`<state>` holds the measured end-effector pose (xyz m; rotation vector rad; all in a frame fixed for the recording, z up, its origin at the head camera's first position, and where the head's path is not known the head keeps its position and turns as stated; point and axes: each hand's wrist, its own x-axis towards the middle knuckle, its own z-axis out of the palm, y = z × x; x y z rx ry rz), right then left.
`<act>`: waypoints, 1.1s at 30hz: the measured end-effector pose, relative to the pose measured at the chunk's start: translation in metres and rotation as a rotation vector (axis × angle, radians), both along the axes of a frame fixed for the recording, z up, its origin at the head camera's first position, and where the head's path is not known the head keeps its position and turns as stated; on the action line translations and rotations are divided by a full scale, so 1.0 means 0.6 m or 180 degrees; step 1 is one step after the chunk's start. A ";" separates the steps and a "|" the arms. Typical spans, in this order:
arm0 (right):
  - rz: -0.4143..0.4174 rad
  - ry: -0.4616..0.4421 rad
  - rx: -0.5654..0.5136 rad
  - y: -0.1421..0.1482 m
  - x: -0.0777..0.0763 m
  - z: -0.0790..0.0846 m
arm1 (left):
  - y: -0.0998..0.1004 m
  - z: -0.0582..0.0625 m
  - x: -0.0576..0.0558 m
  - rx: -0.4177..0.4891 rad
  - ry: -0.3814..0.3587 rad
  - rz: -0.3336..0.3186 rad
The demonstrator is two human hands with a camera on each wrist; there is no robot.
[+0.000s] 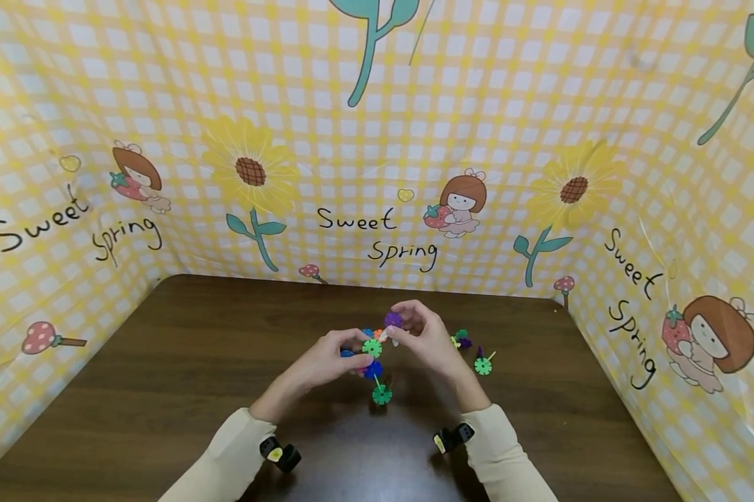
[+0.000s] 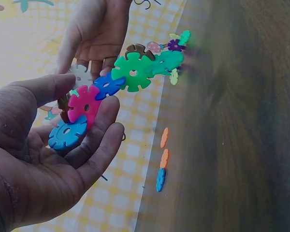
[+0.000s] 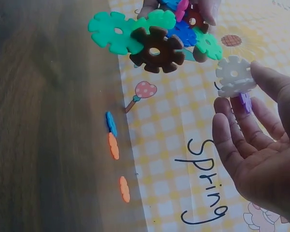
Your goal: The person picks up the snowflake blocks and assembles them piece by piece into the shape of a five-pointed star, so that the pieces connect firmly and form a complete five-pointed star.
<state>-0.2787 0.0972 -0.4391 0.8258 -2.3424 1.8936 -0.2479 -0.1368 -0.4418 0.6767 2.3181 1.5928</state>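
My left hand (image 1: 326, 359) grips a cluster of interlocking plastic snowflake discs. In the left wrist view a pink disc (image 2: 82, 107) and a light-blue disc (image 2: 67, 133) lie between its thumb and fingers. Blue, green and brown discs (image 3: 157, 50) extend from the cluster; a green disc (image 1: 381, 394) hangs at its near end. My right hand (image 3: 266, 140) pinches a white piece (image 3: 234, 72), with a purple disc (image 3: 245, 102) fixed below it. The white piece is right at the edge of a light-green disc (image 3: 208, 44) on the cluster; whether they are joined I cannot tell.
On the brown table (image 1: 163, 390) behind the hands lie a blue disc (image 3: 111, 123) touching an orange disc (image 3: 114, 146), plus another orange disc (image 3: 124, 189). Right of the hands sit green, purple and yellow discs (image 1: 483, 366). Checked cloth (image 1: 377, 160) walls the table's back and sides.
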 end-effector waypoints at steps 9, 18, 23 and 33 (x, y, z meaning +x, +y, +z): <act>-0.0024 0.0011 0.0150 -0.004 0.002 0.003 | 0.000 -0.003 -0.002 -0.0045 -0.0075 0.0076; -0.0057 0.0110 0.0204 -0.005 0.012 0.025 | 0.001 -0.001 0.001 -0.0296 0.0255 0.0227; -0.0228 0.0256 0.0253 -0.008 0.035 0.057 | 0.007 0.001 0.001 -0.0553 0.0587 0.0457; -0.0281 0.0347 0.0217 -0.012 0.040 0.058 | 0.008 0.005 0.005 -0.0774 0.0803 0.0536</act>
